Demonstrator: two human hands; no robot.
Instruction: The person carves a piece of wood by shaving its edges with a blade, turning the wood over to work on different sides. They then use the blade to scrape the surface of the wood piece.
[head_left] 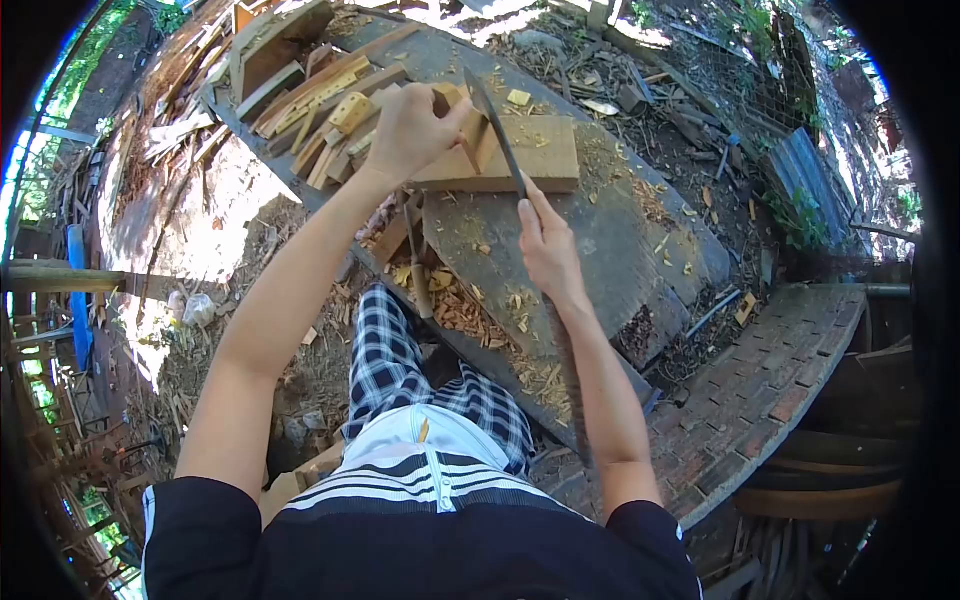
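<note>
My left hand [412, 133] is closed on a small piece of wood [470, 150], which stands tilted over a thick wooden block [540, 155] on the worn workbench [600, 240]. In my right hand [550, 245] is a long dark blade-like tool [497, 130], gripped near its lower end. Its upper part slants up and left, beside the small wood piece and over the block. Whether the blade touches the wood I cannot tell. Wood chips [518, 97] lie on the block and around it.
Several wood offcuts [325, 105] are piled at the bench's upper left. A wooden-handled tool [420, 290] lies by shavings [460, 315] near the bench's front edge. To the right is a curved brick surface [760, 380]. Debris and branches cover the ground behind.
</note>
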